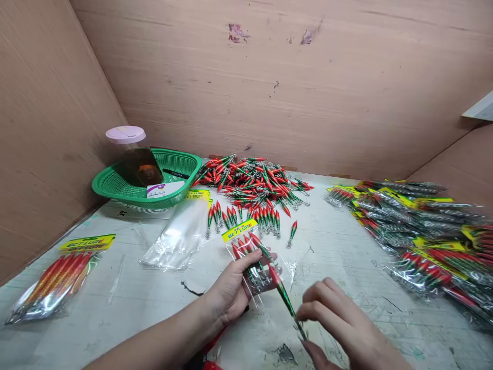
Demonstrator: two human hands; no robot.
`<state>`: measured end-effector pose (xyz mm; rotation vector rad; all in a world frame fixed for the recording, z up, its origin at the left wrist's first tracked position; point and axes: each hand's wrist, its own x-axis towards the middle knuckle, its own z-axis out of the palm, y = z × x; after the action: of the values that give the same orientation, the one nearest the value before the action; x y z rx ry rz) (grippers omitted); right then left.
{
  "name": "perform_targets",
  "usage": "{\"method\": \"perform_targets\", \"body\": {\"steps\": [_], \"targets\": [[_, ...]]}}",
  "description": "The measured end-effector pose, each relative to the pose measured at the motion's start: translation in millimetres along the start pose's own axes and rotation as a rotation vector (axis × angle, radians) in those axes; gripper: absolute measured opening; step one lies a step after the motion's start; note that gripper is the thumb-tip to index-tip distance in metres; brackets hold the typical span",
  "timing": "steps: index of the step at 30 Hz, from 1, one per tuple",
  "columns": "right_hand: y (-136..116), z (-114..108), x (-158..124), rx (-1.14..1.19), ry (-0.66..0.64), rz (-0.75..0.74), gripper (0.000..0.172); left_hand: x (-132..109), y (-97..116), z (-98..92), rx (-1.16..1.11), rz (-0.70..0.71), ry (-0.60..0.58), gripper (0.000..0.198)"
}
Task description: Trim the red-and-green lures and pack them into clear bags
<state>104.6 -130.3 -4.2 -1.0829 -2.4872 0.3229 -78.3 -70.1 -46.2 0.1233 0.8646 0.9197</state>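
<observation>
My left hand grips a clear bag with a yellow header card; several red-and-green lures lie inside it. My right hand pinches one red-and-green lure by its hooked tail, its red tip at the bag's open end. Behind them a row of loose lures lies on the table, and a big pile of lures sits further back. A stack of empty clear bags lies to the left of the row.
A green basket with a jar and a card stands at the back left. One filled bag lies at the left edge. Many filled bags are heaped on the right. Plywood walls close in the back and both sides.
</observation>
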Motion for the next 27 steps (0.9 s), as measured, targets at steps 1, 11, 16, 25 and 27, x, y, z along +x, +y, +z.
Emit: {"method": "perform_targets", "body": {"steps": [1, 11, 16, 25, 27], "targets": [[2.4, 3.9, 2.3, -0.057, 0.040, -0.004, 0.019, -0.6, -0.3, 0.4, 0.000, 0.002, -0.004, 0.019], [-2.4, 11.6, 8.5, -0.159, 0.160, -0.066, 0.016, -2.2, -1.5, 3.1, -0.032, 0.020, -0.001, 0.019], [-2.0, 11.2, 13.3, -0.149, 0.161, -0.076, 0.015, -1.7, -1.7, 2.6, -0.031, 0.022, 0.000, 0.016], [8.1, 10.0, 13.3, -0.113, 0.130, -0.022, 0.024, 0.8, -5.3, 0.3, -0.042, 0.026, -0.025, 0.023], [9.0, 10.1, 14.8, -0.127, 0.142, -0.036, 0.023, 0.8, -5.1, 0.3, -0.035, 0.036, -0.054, 0.022]]}}
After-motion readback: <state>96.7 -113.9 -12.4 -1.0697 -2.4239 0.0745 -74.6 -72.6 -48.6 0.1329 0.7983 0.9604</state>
